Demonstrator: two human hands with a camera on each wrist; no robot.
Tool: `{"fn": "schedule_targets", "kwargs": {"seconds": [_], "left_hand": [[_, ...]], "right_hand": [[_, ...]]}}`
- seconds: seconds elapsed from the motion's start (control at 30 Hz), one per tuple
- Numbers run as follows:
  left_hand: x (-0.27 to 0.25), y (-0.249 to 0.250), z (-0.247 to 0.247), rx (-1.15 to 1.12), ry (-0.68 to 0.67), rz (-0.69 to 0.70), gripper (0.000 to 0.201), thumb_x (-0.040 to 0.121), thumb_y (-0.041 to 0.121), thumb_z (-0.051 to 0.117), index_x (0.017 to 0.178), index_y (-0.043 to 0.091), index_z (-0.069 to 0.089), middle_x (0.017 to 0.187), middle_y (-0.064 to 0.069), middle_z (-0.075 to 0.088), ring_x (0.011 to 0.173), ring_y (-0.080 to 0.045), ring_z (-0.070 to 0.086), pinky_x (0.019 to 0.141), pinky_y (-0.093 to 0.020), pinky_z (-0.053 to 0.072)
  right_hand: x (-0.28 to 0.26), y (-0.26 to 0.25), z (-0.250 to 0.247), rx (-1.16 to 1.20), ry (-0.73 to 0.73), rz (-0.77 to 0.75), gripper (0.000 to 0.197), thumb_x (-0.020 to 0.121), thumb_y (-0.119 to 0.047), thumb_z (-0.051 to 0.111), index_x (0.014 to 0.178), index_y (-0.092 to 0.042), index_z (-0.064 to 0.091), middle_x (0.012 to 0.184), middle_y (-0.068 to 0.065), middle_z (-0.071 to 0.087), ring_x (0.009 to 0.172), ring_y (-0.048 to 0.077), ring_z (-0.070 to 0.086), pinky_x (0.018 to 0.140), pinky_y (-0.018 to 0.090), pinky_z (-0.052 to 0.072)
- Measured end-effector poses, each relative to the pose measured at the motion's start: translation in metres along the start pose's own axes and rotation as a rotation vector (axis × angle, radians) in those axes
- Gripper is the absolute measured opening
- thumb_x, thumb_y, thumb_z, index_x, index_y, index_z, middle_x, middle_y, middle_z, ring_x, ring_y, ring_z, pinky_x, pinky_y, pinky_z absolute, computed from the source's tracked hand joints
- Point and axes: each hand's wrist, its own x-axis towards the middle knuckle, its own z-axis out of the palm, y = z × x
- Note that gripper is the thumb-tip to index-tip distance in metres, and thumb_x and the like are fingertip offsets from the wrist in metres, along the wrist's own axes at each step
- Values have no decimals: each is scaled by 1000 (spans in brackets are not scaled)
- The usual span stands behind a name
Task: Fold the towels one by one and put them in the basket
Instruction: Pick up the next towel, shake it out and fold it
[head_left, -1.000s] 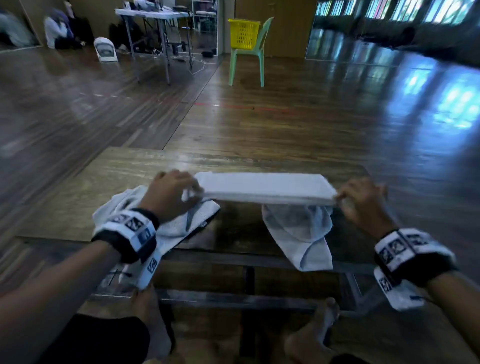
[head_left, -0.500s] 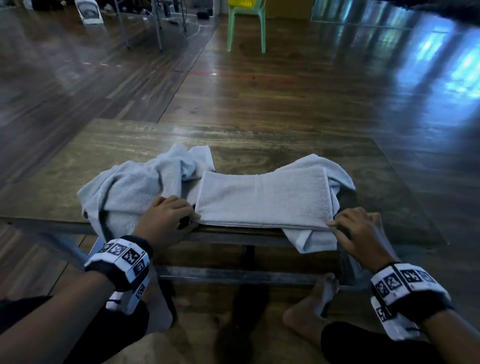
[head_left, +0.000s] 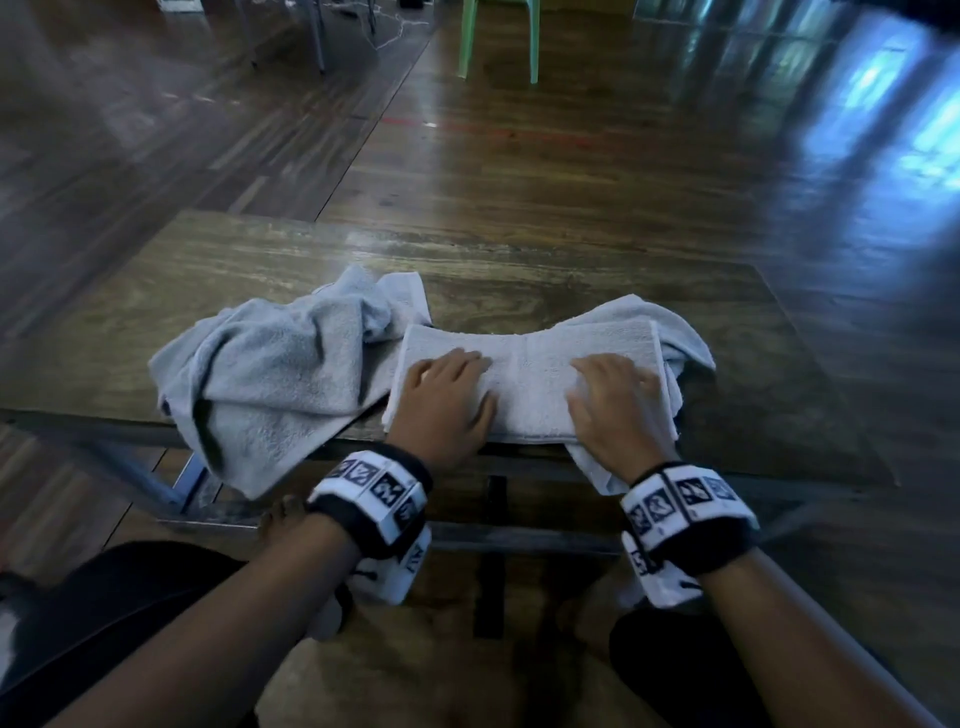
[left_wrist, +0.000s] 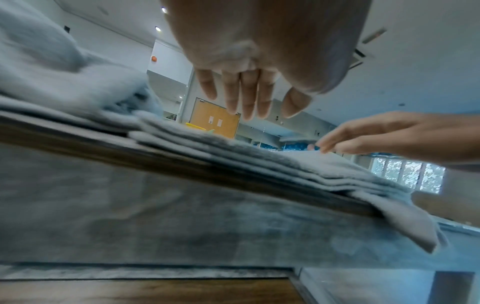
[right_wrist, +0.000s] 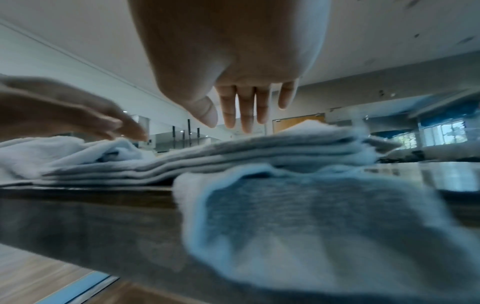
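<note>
A folded pale grey towel (head_left: 527, 382) lies on the wooden table (head_left: 519, 270) near its front edge, on top of another loose towel (head_left: 675, 332) whose corner hangs over the edge. My left hand (head_left: 449, 400) lies flat on the folded towel's left half, fingers straight. My right hand (head_left: 615, 402) lies flat on its right half. The wrist views show the stacked layers of the folded towel (left_wrist: 233, 152) (right_wrist: 259, 156), with my left hand (left_wrist: 249, 98) and my right hand (right_wrist: 249, 107) stretched out above them. A crumpled grey towel (head_left: 270, 374) lies to the left.
The crumpled towel's corner droops over the table's front edge. Green chair legs (head_left: 498, 47) stand far back on the wooden floor. My bare foot (head_left: 280, 514) and knees are under the table, beside its metal frame (head_left: 171, 493).
The folded towel, held in the air a second ago, now lies on the table. Both hands let go of its ends and moved onto its top, lying flat.
</note>
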Motion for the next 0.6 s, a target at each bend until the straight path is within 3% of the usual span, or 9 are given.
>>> {"fn": "schedule_targets", "kwargs": {"seconds": [0.07, 0.2, 0.3, 0.47, 0.6], "left_hand": [[14, 13, 11, 31, -53, -35, 50, 97, 37, 31, 143, 16, 33, 151, -2, 33, 142, -17, 24, 113, -38, 14], [28, 13, 27, 92, -177, -108, 54, 100, 36, 21, 148, 13, 15, 158, -4, 12, 146, -20, 7, 116, -43, 7], [20, 2, 37, 148, -271, -135, 57, 99, 40, 16, 150, 15, 9, 159, -4, 6, 146, -22, 2, 118, -44, 3], [15, -21, 34, 164, -255, -160, 65, 95, 48, 12, 150, 14, 7, 159, -6, 4, 146, -19, 0, 119, -40, -1], [7, -29, 28, 169, -244, -211, 74, 86, 52, 4, 150, 15, 8, 159, -3, 2, 146, -15, -3, 118, -45, -2]], "right_hand": [[9, -16, 10, -59, -92, 11, 48, 97, -35, 35, 141, -16, 34, 149, 4, 35, 140, 20, 26, 113, 43, 19], [23, -21, 24, -116, -213, 43, 55, 99, -41, 24, 148, -18, 15, 158, 3, 12, 146, 18, 6, 117, 44, 6], [22, -6, 31, -133, -301, 46, 62, 97, -51, 18, 150, -23, 5, 159, -1, -2, 146, 15, -5, 117, 43, -2], [12, 29, 32, -169, -253, 107, 72, 92, -61, 8, 150, -20, -2, 158, -1, -13, 145, 14, -13, 118, 42, -4], [7, 45, 29, -149, -260, 177, 73, 91, -60, 7, 150, -18, -4, 157, -1, -16, 144, 13, -16, 119, 45, -3]]}}
